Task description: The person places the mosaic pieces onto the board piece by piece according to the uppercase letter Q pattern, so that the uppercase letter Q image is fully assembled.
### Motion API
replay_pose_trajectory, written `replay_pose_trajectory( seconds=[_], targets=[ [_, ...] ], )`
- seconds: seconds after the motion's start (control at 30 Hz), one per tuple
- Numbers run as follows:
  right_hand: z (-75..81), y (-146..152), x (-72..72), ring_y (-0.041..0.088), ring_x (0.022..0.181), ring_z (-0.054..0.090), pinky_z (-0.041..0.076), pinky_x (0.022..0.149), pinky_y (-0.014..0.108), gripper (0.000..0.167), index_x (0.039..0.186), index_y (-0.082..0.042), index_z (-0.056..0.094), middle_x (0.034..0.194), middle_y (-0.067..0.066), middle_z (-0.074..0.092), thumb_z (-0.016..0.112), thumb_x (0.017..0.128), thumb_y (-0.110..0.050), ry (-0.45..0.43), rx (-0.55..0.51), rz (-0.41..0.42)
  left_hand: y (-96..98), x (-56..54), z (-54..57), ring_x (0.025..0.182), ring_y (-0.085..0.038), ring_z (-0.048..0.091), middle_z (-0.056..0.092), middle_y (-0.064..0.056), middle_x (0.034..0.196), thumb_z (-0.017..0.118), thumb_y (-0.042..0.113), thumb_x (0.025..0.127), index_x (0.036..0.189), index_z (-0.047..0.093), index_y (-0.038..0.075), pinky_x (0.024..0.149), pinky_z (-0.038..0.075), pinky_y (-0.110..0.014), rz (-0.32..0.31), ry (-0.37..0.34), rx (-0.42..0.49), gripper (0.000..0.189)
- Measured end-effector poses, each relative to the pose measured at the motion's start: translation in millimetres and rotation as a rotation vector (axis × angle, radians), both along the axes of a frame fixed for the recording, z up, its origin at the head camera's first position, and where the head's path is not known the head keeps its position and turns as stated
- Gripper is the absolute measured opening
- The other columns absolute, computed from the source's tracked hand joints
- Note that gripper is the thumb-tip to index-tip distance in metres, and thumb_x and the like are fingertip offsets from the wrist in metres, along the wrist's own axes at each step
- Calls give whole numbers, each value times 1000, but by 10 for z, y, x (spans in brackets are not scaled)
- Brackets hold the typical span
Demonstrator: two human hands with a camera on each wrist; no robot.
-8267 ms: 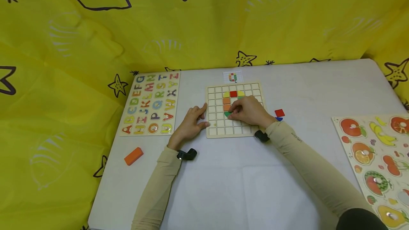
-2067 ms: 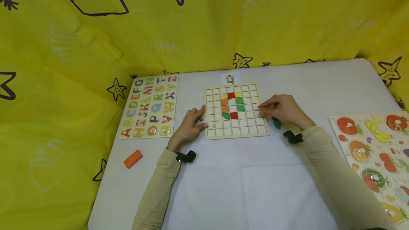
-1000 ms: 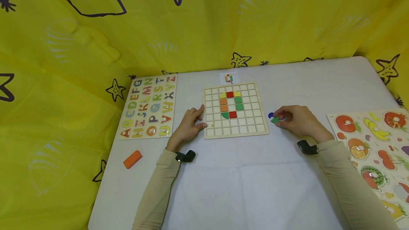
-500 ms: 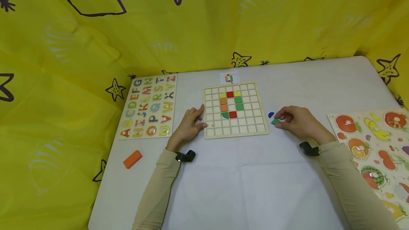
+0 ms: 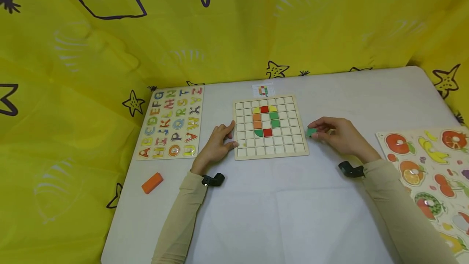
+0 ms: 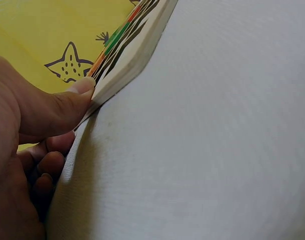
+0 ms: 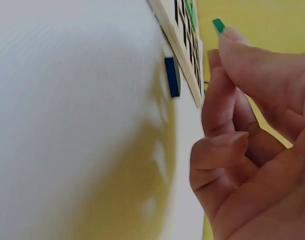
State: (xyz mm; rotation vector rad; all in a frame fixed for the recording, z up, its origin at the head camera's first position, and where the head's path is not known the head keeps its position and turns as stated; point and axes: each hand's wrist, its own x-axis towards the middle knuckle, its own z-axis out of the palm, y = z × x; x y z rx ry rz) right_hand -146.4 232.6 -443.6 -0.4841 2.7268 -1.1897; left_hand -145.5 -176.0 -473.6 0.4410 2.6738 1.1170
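A wooden grid board [image 5: 289,148] lies mid-table, bearing a ring of red, yellow, orange and green tiles. The thumb and index fingertip of my left hand [image 5: 217,146] touch its left edge, the other fingers bent; the thumb also meets the board rim [image 6: 127,82] in the left wrist view. Beyond the right edge, my right hand [image 5: 338,135] pinches a small green tile [image 5: 311,132] between thumb and fingers, off the table. In the right wrist view a blue tile with a curved side [image 7: 172,77] lies beside the board; it is hidden in the head view.
A small card [image 5: 263,90] printed with a coloured ring pattern lies behind the board. On the left are an alphabet puzzle [image 5: 170,123] and an orange block [image 5: 152,183]. A fruit puzzle [image 5: 425,166] lies at the right. Yellow cloth [image 5: 234,31] hangs behind the table.
The red tile that lay at the right is now in the ring's bottom row. My right hand has since picked up the green tile and moved it slightly toward the board. My left hand stays put.
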Motion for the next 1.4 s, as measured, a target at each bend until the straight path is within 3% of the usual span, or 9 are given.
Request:
replay_pose_trajectory(
  seconds=[0.13,0.37,0.77,1.03,1.4],
  targets=[
    [-32,-83,-57,11,87,61,47,74,16,21,118,-10,78,102,7,76,77,98,-11,6,-34,-4,-7,-1,-17,98,-22,37,53,-9,103,74,16,99,163,35,2,89,32,-33,-3,3,-2,77],
    [-70,-257,-159,14,91,65,50,76,16,24,121,-8,78,109,11,77,77,98,-14,-68,-85,-27,-2,11,-6,96,-21,37,53,-9,102,75,16,99,163,35,1,88,32,-33,-2,5,-5,77],
    [-96,-511,-300,24,96,66,50,80,18,22,118,-8,79,106,12,77,79,97,-16,-143,-78,-12,-7,-4,-10,98,-22,38,53,-8,104,74,17,99,164,34,3,89,32,-32,-3,-9,-13,78],
    [-90,-656,-336,23,86,60,46,76,23,17,111,-7,82,96,10,75,80,94,-9,-91,-51,34,-12,-17,-11,98,-22,38,53,-8,104,75,17,99,164,34,4,89,32,-32,-3,-15,-12,78],
    [-114,-803,-354,22,82,57,45,73,29,17,109,-6,82,103,13,74,81,92,-7,-23,15,81,-12,-9,3,99,-22,38,53,-8,104,75,17,99,164,34,4,89,32,-32,-2,-17,-10,78]
  ],
)
